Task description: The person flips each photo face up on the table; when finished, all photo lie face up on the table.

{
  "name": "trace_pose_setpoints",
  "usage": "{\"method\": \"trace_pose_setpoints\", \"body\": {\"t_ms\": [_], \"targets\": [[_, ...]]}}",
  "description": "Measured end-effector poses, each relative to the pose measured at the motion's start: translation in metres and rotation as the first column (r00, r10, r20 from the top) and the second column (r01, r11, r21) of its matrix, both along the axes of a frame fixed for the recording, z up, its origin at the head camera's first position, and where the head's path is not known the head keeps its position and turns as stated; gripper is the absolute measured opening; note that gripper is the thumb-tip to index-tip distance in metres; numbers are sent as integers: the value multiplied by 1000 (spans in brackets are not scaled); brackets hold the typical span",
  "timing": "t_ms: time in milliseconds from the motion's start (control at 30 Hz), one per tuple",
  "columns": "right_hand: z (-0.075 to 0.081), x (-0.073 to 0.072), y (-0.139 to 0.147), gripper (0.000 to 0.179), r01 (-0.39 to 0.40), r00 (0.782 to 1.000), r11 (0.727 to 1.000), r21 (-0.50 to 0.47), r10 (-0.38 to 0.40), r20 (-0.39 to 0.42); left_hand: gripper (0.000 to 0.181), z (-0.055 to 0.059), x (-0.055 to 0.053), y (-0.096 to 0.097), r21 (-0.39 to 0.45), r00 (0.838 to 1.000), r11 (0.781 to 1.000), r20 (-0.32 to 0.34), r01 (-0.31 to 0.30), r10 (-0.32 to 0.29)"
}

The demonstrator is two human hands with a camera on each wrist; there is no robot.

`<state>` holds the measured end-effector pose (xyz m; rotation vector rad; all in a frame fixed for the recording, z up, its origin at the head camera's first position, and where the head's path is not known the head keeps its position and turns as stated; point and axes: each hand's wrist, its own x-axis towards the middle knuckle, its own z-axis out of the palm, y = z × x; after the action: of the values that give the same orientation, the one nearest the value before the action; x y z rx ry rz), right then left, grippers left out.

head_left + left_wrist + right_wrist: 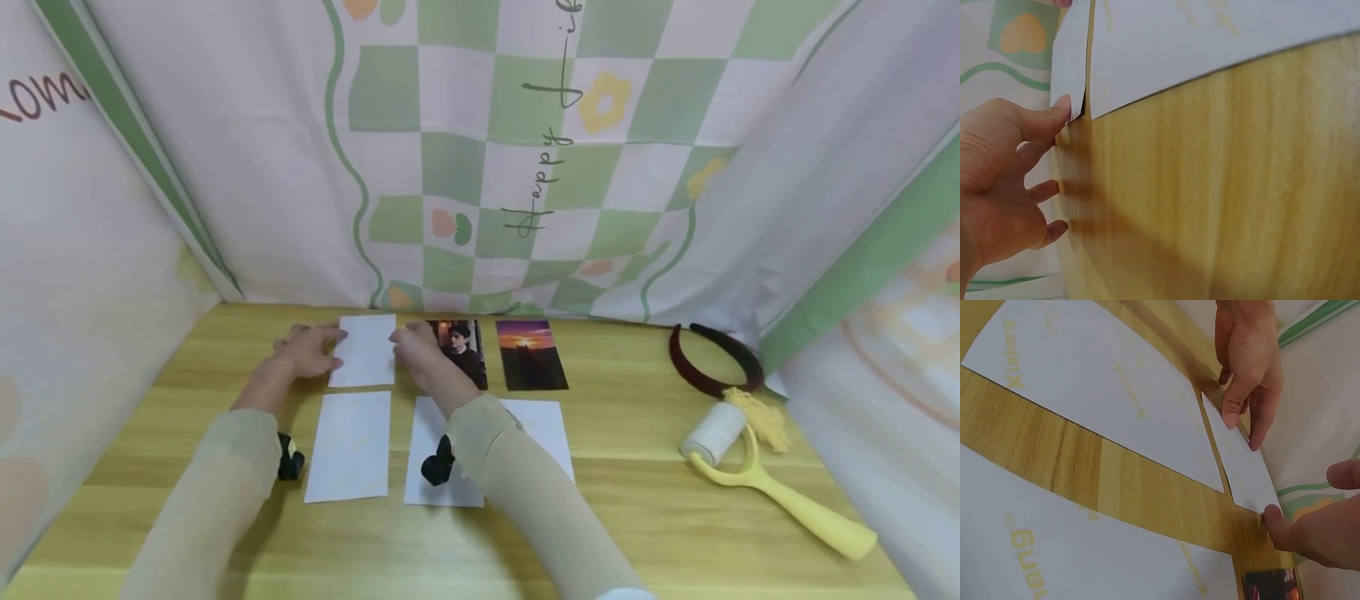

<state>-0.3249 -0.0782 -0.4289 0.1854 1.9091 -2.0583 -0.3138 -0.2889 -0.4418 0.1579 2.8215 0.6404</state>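
A white card [366, 350] lies face-down or blank near the back of the wooden table. My left hand [303, 350] touches its left edge with thumb and index finger, the other fingers spread. From the right side, my right hand [422, 354] touches the card's opposite edge. In the right wrist view, the right thumb [1275, 525] rests at a corner of the card [1241, 459]. Beside the right hand is a photo card of a dark-haired person [467, 346], partly hidden by that hand and forearm. A sunset photo card [532, 358] lies farther right.
In the front row lie a larger white sheet [349, 450] and further white paper [543, 425] partly under my right forearm. At right are a dark red headband [697, 375], a yellow-handled lint roller [716, 433] and a yellow fringed item [761, 419]. A patterned curtain [540, 208] hangs behind.
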Motion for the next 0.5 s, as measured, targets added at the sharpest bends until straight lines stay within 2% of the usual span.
{"method": "trace_pose_setpoints", "body": {"t_ms": [167, 233, 367, 400, 500], "targets": [[4, -2, 4, 71, -42, 995, 994, -100, 50, 88, 60, 3, 1, 1, 1, 1000, 1000, 7, -3, 3], [3, -2, 4, 72, -41, 995, 994, -100, 49, 83, 60, 5, 3, 2, 4, 1000, 1000, 12, -4, 4], [0, -1, 3, 69, 10, 1000, 998, -65, -8, 23, 60, 5, 3, 3, 1, 1000, 1000, 13, 0, 0], [0, -1, 3, 67, 13, 1000, 998, -64, -12, 14, 59, 5, 3, 3, -1, 1000, 1000, 9, 3, -3], [2, 0, 4, 33, -4, 1000, 996, -93, 6, 17, 59, 5, 2, 4, -9, 1000, 1000, 9, 8, -8]]}}
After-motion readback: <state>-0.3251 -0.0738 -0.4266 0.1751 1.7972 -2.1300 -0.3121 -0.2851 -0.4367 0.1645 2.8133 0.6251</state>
